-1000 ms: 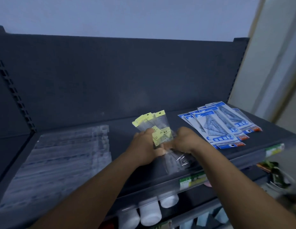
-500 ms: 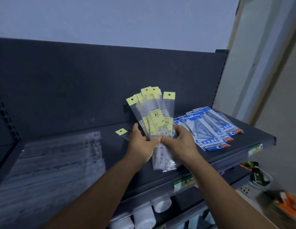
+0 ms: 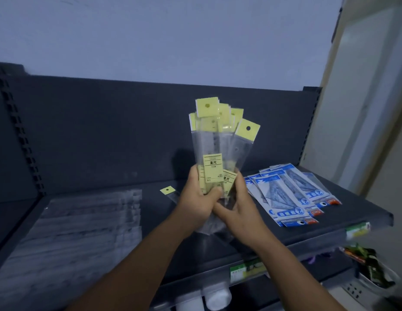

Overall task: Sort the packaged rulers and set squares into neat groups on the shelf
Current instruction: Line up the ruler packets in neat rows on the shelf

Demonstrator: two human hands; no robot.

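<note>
Both hands, left hand [image 3: 199, 199] and right hand [image 3: 239, 208], grip the yellow-tagged ruler packs [image 3: 214, 149] low, upright above the shelf [image 3: 343, 217], I'd guess to square the fanned tops. One stray ruler pack [image 3: 167, 190] lies flat left of them; set-square packs [image 3: 292, 194] sit grouped right.

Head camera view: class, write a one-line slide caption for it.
Both hands, left and right, grip a fanned bundle of yellow-tagged ruler packs upright above the dark shelf, blue set-square packs alongside.
</note>
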